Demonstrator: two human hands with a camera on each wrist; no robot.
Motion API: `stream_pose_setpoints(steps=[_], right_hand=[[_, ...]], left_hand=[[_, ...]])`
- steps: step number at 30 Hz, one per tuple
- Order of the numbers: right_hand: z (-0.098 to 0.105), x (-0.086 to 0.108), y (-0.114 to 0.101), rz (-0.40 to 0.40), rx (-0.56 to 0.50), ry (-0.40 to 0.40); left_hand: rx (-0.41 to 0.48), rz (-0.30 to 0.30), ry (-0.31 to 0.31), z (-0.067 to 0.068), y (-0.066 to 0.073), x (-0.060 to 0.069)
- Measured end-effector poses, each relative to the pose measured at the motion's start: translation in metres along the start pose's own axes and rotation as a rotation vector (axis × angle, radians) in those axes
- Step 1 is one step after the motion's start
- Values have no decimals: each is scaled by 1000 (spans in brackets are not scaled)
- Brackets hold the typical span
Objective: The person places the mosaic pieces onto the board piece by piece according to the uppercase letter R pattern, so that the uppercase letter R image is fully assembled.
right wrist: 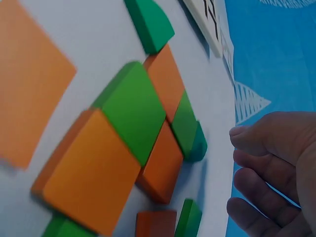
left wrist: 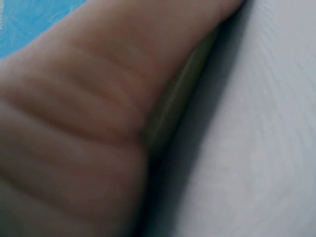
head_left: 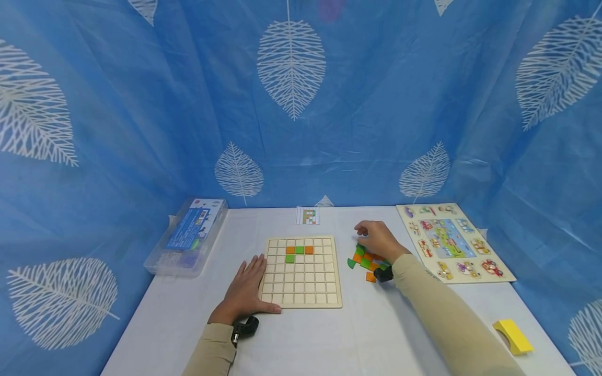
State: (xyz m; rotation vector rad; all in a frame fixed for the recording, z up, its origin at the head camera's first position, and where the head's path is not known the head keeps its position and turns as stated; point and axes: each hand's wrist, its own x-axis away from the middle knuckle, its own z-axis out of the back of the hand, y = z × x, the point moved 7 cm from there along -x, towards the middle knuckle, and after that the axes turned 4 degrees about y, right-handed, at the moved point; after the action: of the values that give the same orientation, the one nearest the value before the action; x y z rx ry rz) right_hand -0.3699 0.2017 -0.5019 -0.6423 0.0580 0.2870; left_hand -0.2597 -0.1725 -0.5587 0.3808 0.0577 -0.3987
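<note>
Readable text: none | plastic box [head_left: 181, 261], blue label [head_left: 187, 230]: print too small to read

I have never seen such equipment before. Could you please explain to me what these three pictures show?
There is no robot: the left grip and the right grip are a person's bare hands. The wide picture comes from a camera on the head; the two close ones from the left wrist camera and the right wrist camera. On the white table lies a grid board with four coloured squares in it. The left grip rests at its left edge. The right grip is by loose orange and green pieces; I see nothing held. Around them are a small pattern card, a picture puzzle, a plastic box and a yellow block.
</note>
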Motion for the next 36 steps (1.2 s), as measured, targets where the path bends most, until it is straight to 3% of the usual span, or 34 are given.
stream_pose_setpoints(steps=[4, 13, 36], right_hand=[[5, 2, 6, 2, -3, 3], [5, 2, 17, -72, -9, -35], [2, 4, 20, -45, -11, -38]], left_hand=[[2, -9, 8, 1, -1, 0], [4, -5, 1, 0, -1, 0], [-9, -15, 18, 0, 0, 0]])
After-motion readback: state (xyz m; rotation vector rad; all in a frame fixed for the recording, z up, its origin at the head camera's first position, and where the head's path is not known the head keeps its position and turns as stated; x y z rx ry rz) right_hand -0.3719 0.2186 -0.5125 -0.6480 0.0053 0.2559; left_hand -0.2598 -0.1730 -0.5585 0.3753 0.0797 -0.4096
